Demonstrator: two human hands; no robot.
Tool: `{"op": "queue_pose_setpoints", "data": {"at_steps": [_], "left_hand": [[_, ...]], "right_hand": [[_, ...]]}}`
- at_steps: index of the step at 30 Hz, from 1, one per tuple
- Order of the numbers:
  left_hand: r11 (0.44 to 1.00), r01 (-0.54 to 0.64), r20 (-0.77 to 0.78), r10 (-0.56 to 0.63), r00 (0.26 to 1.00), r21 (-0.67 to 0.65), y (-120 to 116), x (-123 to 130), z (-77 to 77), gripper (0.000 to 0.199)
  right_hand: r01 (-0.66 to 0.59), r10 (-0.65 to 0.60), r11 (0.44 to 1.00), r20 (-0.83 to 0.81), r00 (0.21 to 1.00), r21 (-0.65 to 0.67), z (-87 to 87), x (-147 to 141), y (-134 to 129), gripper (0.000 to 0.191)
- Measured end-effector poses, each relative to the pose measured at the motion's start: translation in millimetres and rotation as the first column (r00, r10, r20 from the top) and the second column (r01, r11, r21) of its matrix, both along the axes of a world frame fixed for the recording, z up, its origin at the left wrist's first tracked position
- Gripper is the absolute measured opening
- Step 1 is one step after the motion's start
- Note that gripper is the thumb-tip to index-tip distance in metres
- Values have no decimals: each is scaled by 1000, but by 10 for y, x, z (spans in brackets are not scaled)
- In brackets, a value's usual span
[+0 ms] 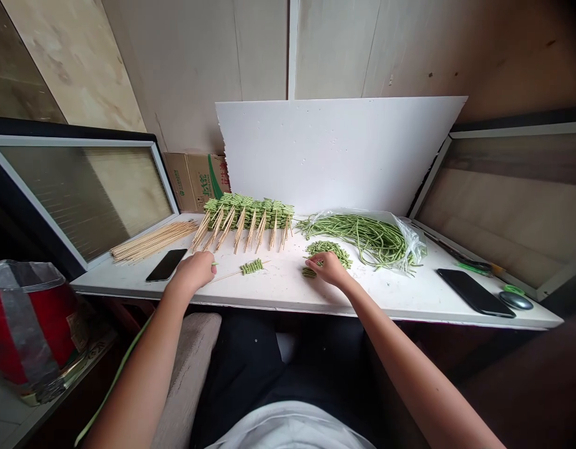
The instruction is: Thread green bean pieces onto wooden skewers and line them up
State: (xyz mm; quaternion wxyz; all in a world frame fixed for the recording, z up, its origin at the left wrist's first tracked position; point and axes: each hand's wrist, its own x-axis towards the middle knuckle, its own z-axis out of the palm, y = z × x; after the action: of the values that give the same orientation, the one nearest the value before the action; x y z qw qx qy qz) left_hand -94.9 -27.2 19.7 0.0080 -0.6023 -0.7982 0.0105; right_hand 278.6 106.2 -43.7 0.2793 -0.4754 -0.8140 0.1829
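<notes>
My left hand [197, 270] is closed near the front left of the white table, with a bit of green bean showing at its fingertips. Between my hands lies a bamboo skewer with a short row of folded green beans [252, 267] on it; its bare end points toward my left hand. My right hand [326, 268] is closed at the front edge of a pile of cut, folded beans [333, 249]; what its fingers pinch is too small to name. Behind stand stacked bean skewers [250, 211], their sticks pointing forward.
Bare skewers [151, 242] and a phone [166, 265] lie on the left. Long beans in a plastic bag [376, 237] are at the back right. Another phone [475, 292], scissors and a round metallic object [516, 300] lie far right. A white board [334, 153] stands behind.
</notes>
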Motion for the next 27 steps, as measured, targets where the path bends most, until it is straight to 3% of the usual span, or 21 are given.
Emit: {"op": "queue_pose_setpoints", "data": {"at_steps": [3,7,10,14,18,24,27], "left_hand": [[994,42,82,-33,996,-105,183,-49,-219,17],[998,26,90,-21,996,-51,294,-268,-385,19],[1000,18,73,-19,997,26,293,-351,-380,20],[992,11,67,-19,998,124,221,-356,-237,26],[995,14,120,-25,992,98,155,-367,-137,38],[998,54,262,-44,964,-31,210,-425,-344,33],[998,60,308,-67,949,32,245,-485,-432,24]], "right_hand": [[-8,7,1000,-34,999,-12,2,30,21,28],[-12,12,1000,-62,998,-4,-3,59,39,28],[-39,38,999,-77,996,-8,12,57,27,28],[-101,96,994,-129,987,-35,80,40,-21,27],[-98,85,993,-179,980,-63,158,23,-76,27],[-195,146,967,-271,951,-163,141,32,-69,36],[-187,130,965,-281,951,-183,118,57,-35,39]]}}
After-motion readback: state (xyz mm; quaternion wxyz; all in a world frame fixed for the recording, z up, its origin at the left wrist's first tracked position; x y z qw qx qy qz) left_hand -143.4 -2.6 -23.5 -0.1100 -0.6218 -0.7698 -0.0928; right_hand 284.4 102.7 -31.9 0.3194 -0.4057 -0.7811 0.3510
